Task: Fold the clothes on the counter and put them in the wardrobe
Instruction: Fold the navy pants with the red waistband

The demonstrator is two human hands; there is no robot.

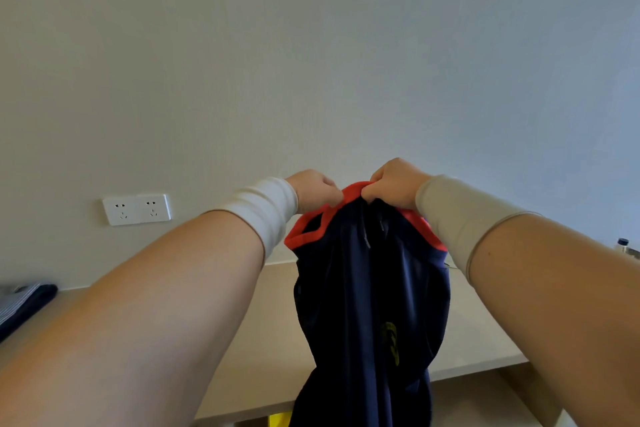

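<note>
1. Here, both hands are raised in front of a pale wall (311,45), holding up a navy garment with red trim (370,288) by its top edge.
2. The left hand (313,191) has a closed grip: its fingers are curled and pinch the red band on the left side of the garment's top.
3. The right hand (394,184) has the same tight grip, its fingers bunched round the red band just beside the left hand; the two hands are nearly touching.
4. The garment hangs straight down from the hands, in front of the beige tabletop (270,340) and past its near edge; a yellow mark shows low on the dark cloth.
5. Both wrists wear light sleeves: the left sleeve (263,208) and the right sleeve (450,215).
6. At the far left of the tabletop lies a pile of folded clothes (20,305), dark and striped.
7. A white double wall socket (136,209) sits on the wall left of the hands.
8. A small bottle with a dark cap (622,244) shows at the far right edge.
</note>
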